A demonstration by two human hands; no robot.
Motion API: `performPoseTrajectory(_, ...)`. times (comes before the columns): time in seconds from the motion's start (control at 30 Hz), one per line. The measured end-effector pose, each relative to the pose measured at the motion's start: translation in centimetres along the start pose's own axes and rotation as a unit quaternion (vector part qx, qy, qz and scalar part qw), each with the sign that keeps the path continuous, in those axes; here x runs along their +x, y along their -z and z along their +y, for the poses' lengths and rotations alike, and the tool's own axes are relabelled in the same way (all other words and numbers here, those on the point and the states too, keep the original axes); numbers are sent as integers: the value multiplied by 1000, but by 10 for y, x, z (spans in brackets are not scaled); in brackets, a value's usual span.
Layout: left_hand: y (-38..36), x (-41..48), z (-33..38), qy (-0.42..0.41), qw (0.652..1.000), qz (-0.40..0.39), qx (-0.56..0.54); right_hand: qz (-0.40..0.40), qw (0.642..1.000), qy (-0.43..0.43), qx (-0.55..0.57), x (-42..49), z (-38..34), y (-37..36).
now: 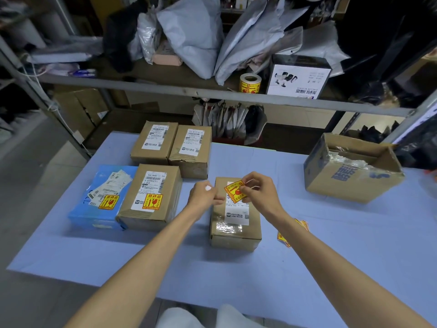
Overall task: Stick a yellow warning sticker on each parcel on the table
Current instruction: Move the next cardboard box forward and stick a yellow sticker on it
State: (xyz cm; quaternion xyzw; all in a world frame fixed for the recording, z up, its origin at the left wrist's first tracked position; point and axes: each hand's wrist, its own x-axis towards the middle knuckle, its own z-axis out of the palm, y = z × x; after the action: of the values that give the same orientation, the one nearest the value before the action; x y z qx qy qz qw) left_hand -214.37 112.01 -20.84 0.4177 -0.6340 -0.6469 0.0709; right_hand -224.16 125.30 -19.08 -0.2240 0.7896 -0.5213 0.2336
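Note:
My right hand (256, 189) pinches a yellow warning sticker (234, 191) in the air just above a brown parcel (234, 229) in the middle of the table. My left hand (204, 194) is curled beside it with a small white scrap at its fingers. A blue bag parcel (94, 209) and a brown parcel (163, 188) at the left each carry a yellow sticker. Two brown parcels (153, 142) (191, 150) behind them show only white labels. More yellow stickers (283, 240) lie on the table, partly hidden by my right forearm.
A light-blue table (331, 245) holds everything. An open cardboard box (350, 171) stands at the right. A roll of yellow stickers (250, 83) sits on the shelf behind, beside a black-and-white box (298, 79) and heaped grey mailer bags (194, 31).

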Motion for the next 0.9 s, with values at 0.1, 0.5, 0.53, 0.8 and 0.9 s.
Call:
performPoseTrajectory(0.1,4,-3,0,-27,1000,-9,10,-10,1000,-13,-6,1,2,4)
performPoseTrajectory(0.5,-11,-3,4,-105,966,-34,232,-61,997,-15,-47,0,8,11)
performPoseTrajectory(0.53,-11,-5,5,-105,968,-29,225,-47,998,-23,-38,0,9,11)
performPoseTrajectory(0.8,-7,-6,-4,-86,988,-26,129,-15,992,-110,64,-8,17,15)
performPoseTrajectory(0.9,-8,-5,-10,-76,987,-20,137,-18,990,-118,72,-9,18,14)
